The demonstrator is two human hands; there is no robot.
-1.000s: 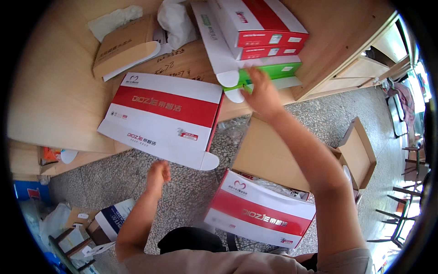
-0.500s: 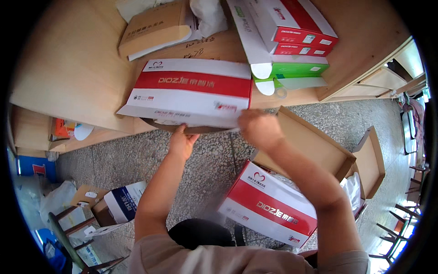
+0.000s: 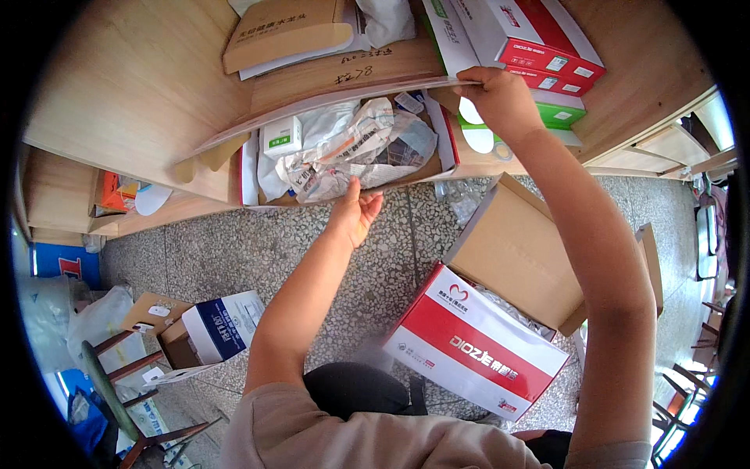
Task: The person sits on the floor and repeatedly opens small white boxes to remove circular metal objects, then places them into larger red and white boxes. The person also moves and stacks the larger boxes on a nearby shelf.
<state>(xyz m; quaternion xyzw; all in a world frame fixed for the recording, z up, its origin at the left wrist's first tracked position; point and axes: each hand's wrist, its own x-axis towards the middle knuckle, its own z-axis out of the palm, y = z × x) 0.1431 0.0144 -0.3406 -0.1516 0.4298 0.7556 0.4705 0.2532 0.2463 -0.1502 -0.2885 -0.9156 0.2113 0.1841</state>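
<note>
On the wooden shelf a white-and-red cardboard box [image 3: 447, 144] stands with its lid [image 3: 336, 109] lifted up, seen nearly edge-on. My right hand [image 3: 500, 100] grips the lid at its right end. At the front rim is my left hand [image 3: 354, 215], thumb over the edge and fingers curled below it. Inside lie a crumpled newspaper bundle [image 3: 344, 155], white wrapping [image 3: 324, 121] and a small white-and-green box [image 3: 282, 137]. What the newspaper wraps is hidden.
Stacked red-and-white boxes [image 3: 547, 55] fill the shelf's right side. A brown carton [image 3: 289, 35] lies at the back left. On the floor are an open red-and-white box [image 3: 476, 352], a small blue-and-white box [image 3: 223, 328] and a stool [image 3: 113, 391] at lower left.
The box lid has swung up and back in my right hand, which moved up and right. The newspaper and small box inside now show. My left hand stays at the front rim.
</note>
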